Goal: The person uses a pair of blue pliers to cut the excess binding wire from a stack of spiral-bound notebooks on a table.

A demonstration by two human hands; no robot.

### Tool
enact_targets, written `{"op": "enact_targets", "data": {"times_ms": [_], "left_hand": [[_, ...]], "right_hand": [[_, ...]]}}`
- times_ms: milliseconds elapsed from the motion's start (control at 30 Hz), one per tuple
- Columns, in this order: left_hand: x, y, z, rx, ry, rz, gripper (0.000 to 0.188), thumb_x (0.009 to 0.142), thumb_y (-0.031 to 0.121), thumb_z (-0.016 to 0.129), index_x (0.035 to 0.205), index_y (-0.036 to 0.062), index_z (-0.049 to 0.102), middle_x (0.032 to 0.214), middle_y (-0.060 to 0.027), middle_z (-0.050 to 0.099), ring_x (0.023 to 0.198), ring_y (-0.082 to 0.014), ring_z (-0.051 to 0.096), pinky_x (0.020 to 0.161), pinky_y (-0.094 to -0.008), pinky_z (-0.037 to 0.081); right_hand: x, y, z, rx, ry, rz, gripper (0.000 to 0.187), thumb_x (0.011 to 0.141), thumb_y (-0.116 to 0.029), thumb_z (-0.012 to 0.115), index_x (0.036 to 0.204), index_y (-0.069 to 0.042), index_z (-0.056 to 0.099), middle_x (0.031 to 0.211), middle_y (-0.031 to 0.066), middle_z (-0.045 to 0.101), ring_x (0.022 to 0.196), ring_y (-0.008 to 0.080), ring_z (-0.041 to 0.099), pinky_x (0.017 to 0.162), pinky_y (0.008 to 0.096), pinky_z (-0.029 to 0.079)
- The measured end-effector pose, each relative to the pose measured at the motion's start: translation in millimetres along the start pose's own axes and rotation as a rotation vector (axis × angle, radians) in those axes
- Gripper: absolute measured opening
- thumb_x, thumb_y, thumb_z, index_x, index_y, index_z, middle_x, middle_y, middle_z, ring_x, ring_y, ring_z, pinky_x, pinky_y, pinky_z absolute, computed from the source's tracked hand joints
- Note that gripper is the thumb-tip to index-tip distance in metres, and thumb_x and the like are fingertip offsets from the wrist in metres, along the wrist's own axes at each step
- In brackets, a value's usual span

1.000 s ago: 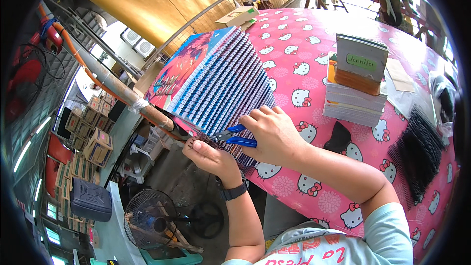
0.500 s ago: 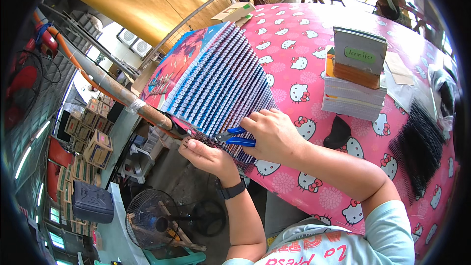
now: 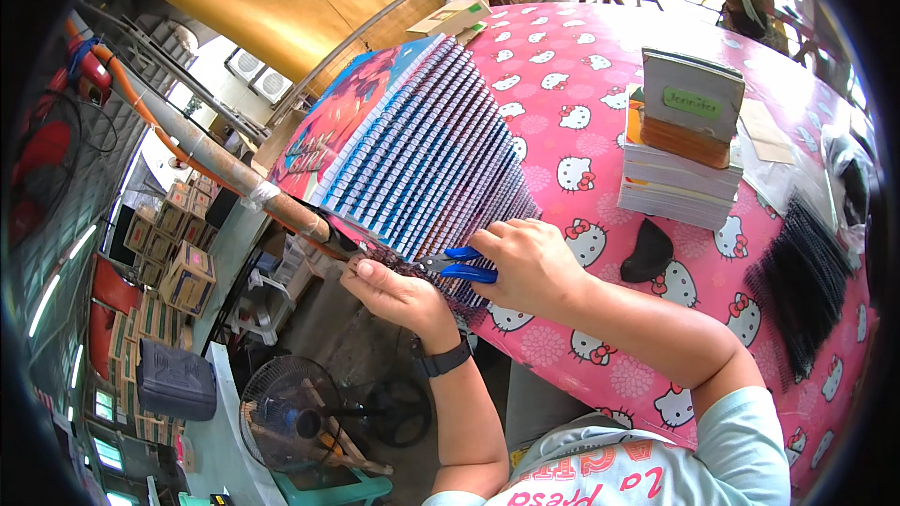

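Note:
A tall stack of spiral-bound notebooks (image 3: 431, 141) with a colourful cover leans at the table's left edge, its rows of wire coils facing me. My right hand (image 3: 530, 267) is closed around blue-handled pliers (image 3: 469, 272), whose handles stand apart. Their metal jaws point left into the coils at the stack's near lower end. My left hand (image 3: 398, 300), with a dark band on the wrist, is at the near corner of the stack. Its thumb shows, bent in close to the other fingers, which are partly hidden; what they pinch cannot be made out.
A pink patterned cloth (image 3: 562, 337) covers the table. On it are a pile of books (image 3: 680, 183) with a worn block on top, a black curved piece (image 3: 647, 251) and a bundle of black coils (image 3: 802, 286). Below left stands a fan (image 3: 291, 412). A metal pipe (image 3: 220, 169) runs beside the stack.
My right hand and the pliers have shifted slightly to the right. My left hand stays at the stack's near corner.

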State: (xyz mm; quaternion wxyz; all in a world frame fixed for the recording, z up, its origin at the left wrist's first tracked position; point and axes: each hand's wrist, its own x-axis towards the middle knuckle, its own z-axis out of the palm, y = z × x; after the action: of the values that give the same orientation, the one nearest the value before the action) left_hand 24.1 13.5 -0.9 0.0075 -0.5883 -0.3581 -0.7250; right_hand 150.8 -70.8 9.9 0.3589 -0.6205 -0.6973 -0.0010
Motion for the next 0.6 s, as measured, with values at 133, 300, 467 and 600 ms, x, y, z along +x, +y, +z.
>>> {"op": "enact_targets", "data": {"times_ms": [133,300,467,600], "left_hand": [[5,-3,-8,0.022,0.030,-0.052,0.039,0.102,0.031,0.030,0.083,-0.0013,0.040,0.073,-0.0074,0.041,0.064,-0.0156,0.040,0.059,-0.0292,0.038],[-5,-10,-17,-0.351,-0.061,-0.420,0.043,0.099,0.038,0.038,0.085,-0.0023,0.044,0.077,-0.0063,0.044,0.069,-0.0161,0.044,0.064,-0.0299,0.040],[-36,-3,-12,-0.416,-0.059,-0.463,0.043,0.096,0.030,0.032,0.110,-0.0074,0.048,0.103,-0.0156,0.050,0.092,-0.0234,0.050,0.085,-0.0348,0.041],[-51,-9,-20,-0.295,-0.193,-0.275,0.053,0.094,0.039,0.028,0.121,-0.0049,0.041,0.119,-0.0185,0.044,0.107,-0.0251,0.048,0.092,-0.0390,0.041]], "right_hand": [[-6,8,-6,0.080,0.090,0.021,0.034,0.063,-0.024,0.074,0.089,-0.006,0.060,0.075,0.0087,0.059,0.074,0.0275,0.061,0.069,0.0399,0.049],[-12,18,-4,0.018,0.107,0.001,0.043,0.063,-0.025,0.073,0.099,-0.006,0.060,0.082,0.0082,0.059,0.083,0.0255,0.058,0.075,0.0387,0.045],[-9,11,2,-0.015,0.020,0.039,0.053,0.061,-0.027,0.074,0.106,-0.005,0.057,0.089,0.0089,0.058,0.089,0.0254,0.055,0.079,0.0403,0.041],[-9,5,2,-0.003,0.065,0.000,0.043,0.061,-0.027,0.073,0.093,-0.005,0.056,0.085,0.0094,0.056,0.088,0.0268,0.056,0.075,0.0401,0.042]]}}
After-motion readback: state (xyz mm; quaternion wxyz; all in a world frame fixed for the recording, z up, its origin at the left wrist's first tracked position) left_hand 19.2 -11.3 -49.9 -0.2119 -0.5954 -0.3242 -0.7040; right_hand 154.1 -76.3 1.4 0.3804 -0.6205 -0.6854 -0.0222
